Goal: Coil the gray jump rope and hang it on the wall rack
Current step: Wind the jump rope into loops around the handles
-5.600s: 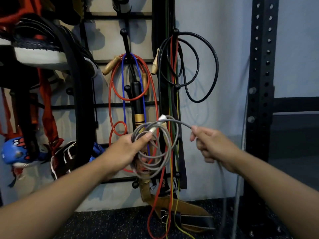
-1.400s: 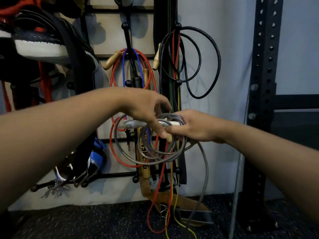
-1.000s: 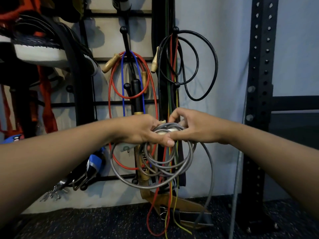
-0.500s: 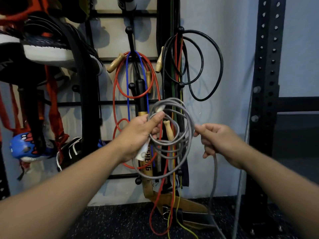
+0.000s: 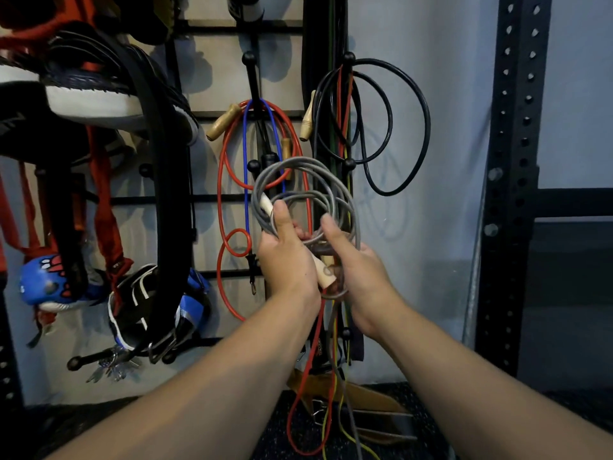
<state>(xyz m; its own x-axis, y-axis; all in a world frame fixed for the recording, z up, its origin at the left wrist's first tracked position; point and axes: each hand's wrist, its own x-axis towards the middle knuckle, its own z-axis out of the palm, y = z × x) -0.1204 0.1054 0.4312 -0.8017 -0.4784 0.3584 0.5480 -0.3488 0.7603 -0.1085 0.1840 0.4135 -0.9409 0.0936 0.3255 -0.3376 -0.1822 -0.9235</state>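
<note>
The gray jump rope (image 5: 345,197) is wound into several upright loops in front of the wall rack (image 5: 253,166). My left hand (image 5: 285,257) grips the bundle and a pale wooden handle, thumb pressed up along the loops. My right hand (image 5: 355,263) closes on the lower right side of the coil, next to the handle's bottom end. A loose gray tail hangs down below both hands toward the floor. The rack's black ball-tipped pegs stand just behind the coil's top.
Red (image 5: 225,180) and blue (image 5: 244,161) ropes hang on the middle peg, a black rope (image 5: 426,127) on the right peg. Gloves and black belts (image 5: 159,200) crowd the left. A black perforated upright (image 5: 510,180) stands at right. Straps lie on the floor below.
My right hand has moved left from the loose strand onto the coil beside my left hand. The coil has risen and stands more upright in front of the pegs.
</note>
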